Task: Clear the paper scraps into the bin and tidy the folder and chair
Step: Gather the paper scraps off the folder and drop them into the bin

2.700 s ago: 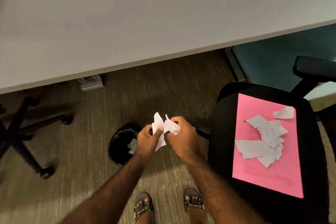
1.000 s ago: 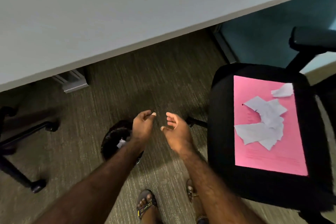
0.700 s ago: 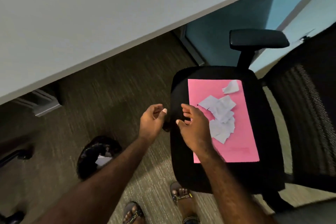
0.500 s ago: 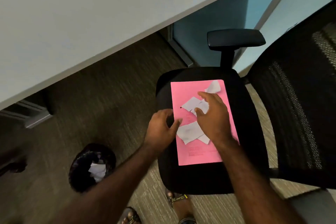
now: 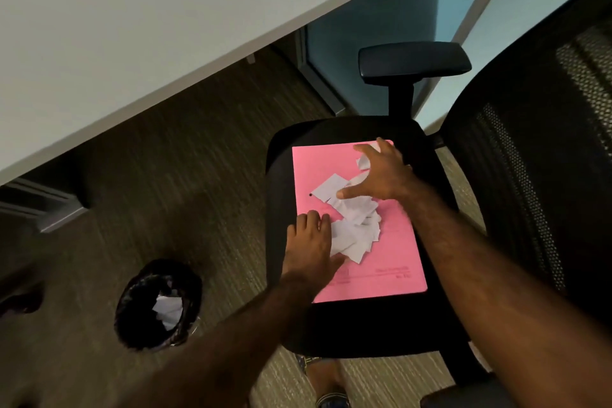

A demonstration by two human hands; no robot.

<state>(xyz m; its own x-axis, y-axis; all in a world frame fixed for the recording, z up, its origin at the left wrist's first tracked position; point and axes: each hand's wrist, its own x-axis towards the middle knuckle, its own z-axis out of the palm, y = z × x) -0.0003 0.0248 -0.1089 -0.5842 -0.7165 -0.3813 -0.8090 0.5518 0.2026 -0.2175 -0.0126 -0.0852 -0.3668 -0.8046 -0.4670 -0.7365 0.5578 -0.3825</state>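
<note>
Several white paper scraps (image 5: 354,222) lie heaped on a pink folder (image 5: 390,255), which rests flat on the black seat of an office chair (image 5: 281,175). The chair's mesh backrest (image 5: 536,175) rises on the right, and one padded armrest (image 5: 414,61) stands on its post beyond the seat, close to the blue partition (image 5: 364,43). A pale desk (image 5: 132,26) fills the upper left, its edge running diagonally above the striped carpet (image 5: 182,175). On the carpet to the left of the chair, well apart from the seat, sits a round black bin (image 5: 132,301) lined with a dark bag; a few white pieces (image 5: 167,308) already lie inside it. A sandalled foot (image 5: 328,381) shows below the seat's front edge.

Both forearms reach in from the bottom of the view over the seat. The left hand (image 5: 311,242) lies palm down at the folder's left edge, fingers loosely together, its fingertips touching the near side of the heap; it grips nothing that can be seen. The right hand (image 5: 384,172) is spread wide above the far half of the folder, thumb stretched toward the scraps in the middle and fingers reaching a single scrap (image 5: 364,162) near the top corner. Whether that scrap is pinched cannot be told, as the hand is blurred.
</note>
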